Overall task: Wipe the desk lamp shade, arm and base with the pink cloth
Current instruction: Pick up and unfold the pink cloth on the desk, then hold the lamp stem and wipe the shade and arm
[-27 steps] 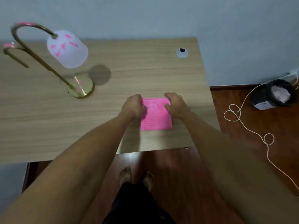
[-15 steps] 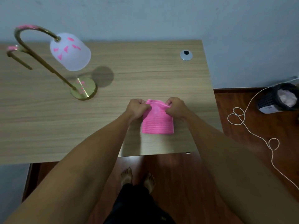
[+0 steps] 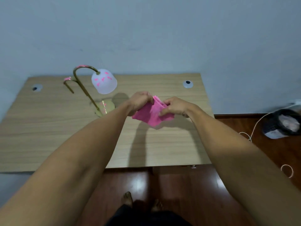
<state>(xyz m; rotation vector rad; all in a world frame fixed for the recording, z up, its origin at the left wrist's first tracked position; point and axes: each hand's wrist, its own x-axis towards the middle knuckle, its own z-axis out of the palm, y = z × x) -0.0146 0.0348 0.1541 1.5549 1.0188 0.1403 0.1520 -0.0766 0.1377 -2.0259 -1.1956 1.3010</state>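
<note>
Left hand [image 3: 141, 101] and right hand [image 3: 175, 106] both pinch cloth [image 3: 152, 114], raised above desk [image 3: 48, 128], right of lamp [image 3: 97, 88]. Step: readying cloth; wiping unstarted. Next: carry left to shade [image 3: 104, 81].

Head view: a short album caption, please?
Both hands hold a pink cloth above the desk, lamp unwiped.

cloth [image 3: 152, 114] was pink | lamp shade [image 3: 104, 82] white with pink marks | lamp arm [image 3: 84, 88] and base [image 3: 105, 107] gold | counter [image 3: 48, 128] light woodgrain | floor [image 3: 179, 185] red-brown
</note>
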